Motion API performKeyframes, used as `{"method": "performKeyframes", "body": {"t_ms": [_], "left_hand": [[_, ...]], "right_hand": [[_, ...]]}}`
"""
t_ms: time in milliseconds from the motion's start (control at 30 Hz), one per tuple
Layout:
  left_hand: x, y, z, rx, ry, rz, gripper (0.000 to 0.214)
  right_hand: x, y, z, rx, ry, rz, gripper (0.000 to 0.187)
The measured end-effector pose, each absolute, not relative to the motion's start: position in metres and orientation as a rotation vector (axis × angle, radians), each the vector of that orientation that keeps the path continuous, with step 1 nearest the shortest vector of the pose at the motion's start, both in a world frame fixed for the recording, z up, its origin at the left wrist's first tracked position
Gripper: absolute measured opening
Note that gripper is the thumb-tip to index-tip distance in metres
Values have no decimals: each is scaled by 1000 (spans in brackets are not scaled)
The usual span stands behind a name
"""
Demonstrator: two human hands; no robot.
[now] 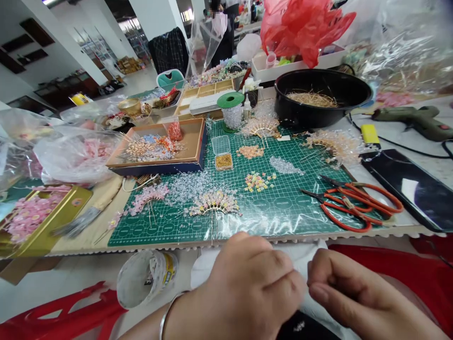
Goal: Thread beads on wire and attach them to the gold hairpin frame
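My left hand (253, 283), with a silver bangle at the wrist, is curled closed in front of the table edge. Close beside it, my right hand (354, 295) pinches thumb against fingers. Anything held in either one is hidden or too small to see. Just beyond the left hand, a beaded hair comb (215, 204) with pink and yellow flowers lies on the green cutting mat (269, 222). A pink beaded hairpin (148, 198) lies left of it. Clear beads (191, 189), yellow and pink flower beads (259, 181) and peach beads (250, 151) are spread in piles behind.
Two orange-handled tools (357, 203) lie at the mat's right, near a black phone (410, 189) and a glue gun (414, 120). A black basin (318, 113), a wire spool (231, 111) and a box of beaded pieces (191, 156) stand behind. A white bucket (138, 281) is below the table.
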State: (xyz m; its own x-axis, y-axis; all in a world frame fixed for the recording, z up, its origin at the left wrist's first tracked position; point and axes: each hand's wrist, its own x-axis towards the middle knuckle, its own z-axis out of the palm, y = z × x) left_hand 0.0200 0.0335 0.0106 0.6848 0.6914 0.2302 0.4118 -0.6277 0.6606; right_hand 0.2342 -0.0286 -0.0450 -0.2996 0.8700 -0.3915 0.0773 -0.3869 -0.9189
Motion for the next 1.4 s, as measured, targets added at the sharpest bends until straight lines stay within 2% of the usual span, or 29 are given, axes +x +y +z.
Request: {"method": "performKeyframes", "body": {"t_ms": [100,233,333,467,633,800,1200,1400], "left_hand": [[28,64,3,2436,989,651,23],[44,110,-12,2672,1344,495,25],[56,129,-16,2732,1407,340,23],[69,145,-9,2782,1358,235,25],[95,184,-6,2846,1176,167,25],[123,214,-21,2904,1022,120,24],[131,213,-29,2922,832,147,23],[119,194,-1,2720,851,336,16]], "right_hand": [[238,-18,-43,-1440,-1044,1622,48],[236,-9,-46,-1400,-659,1665,42],[239,0,-52,-1292,-591,1691,41],[246,19,-60,-1221,-685,1662,43],[244,35,-63,-1350,-969,1408,34],[244,39,-63,-1394,-1159,1367,27],[248,42,-58,-1361,-1169,1423,24],[252,42,-60,-1318,-1054,1447,29]]}}
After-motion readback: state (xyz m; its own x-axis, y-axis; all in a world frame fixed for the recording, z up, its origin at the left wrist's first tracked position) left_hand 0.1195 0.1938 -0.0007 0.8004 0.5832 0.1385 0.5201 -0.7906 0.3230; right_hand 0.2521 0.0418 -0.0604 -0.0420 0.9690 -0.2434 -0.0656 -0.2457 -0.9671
